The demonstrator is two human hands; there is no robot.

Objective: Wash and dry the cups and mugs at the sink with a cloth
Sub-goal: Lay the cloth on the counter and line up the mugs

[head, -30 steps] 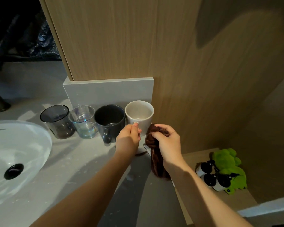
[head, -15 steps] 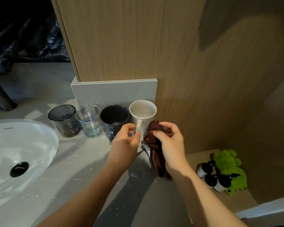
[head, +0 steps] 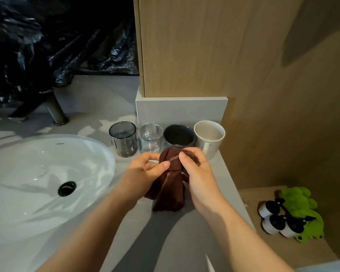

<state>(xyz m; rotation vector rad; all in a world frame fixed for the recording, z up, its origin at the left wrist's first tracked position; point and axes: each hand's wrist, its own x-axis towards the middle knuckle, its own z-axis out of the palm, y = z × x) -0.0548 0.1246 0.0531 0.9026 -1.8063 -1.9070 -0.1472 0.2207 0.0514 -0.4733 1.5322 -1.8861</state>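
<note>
Both hands are in the middle of the frame, and both hold the brown cloth (head: pixel 169 190). The left hand (head: pixel 143 171) pinches the left side of the cloth between thumb and fingers. The right hand (head: pixel 199 175) has its fingers curled round the top of the cloth. The cloth is bunched up at the top, and its lower end hangs down to the grey counter (head: pixel 185 242).

Just above the hands, four cups stand upright in a row. They are right in front of a low grey block (head: pixel 181 109). From left to right there is a smoky grey cup (head: pixel 123 140), a clear glass (head: pixel 150 139), a dark mug (head: pixel 179 135) and a white mug (head: pixel 209 138). They stand close, side by side. The white mug's handle points toward the lower edge of the frame. The top of the cloth covers the front of the dark mug, so I cannot tell if they touch.

A white sink (head: pixel 37 154) fills the left of the frame, with a black drain (head: pixel 66 188) in its middle. A tap (head: pixel 55 108) stands above it. Shiny black plastic (head: pixel 37 36) fills the upper left.

A big wooden wall (head: pixel 185 46) fills the upper middle and right. At the lower right, a green toy frog (head: pixel 302 207) lies on a brown ledge beside small white bottles (head: pixel 277 220) with black caps.
</note>
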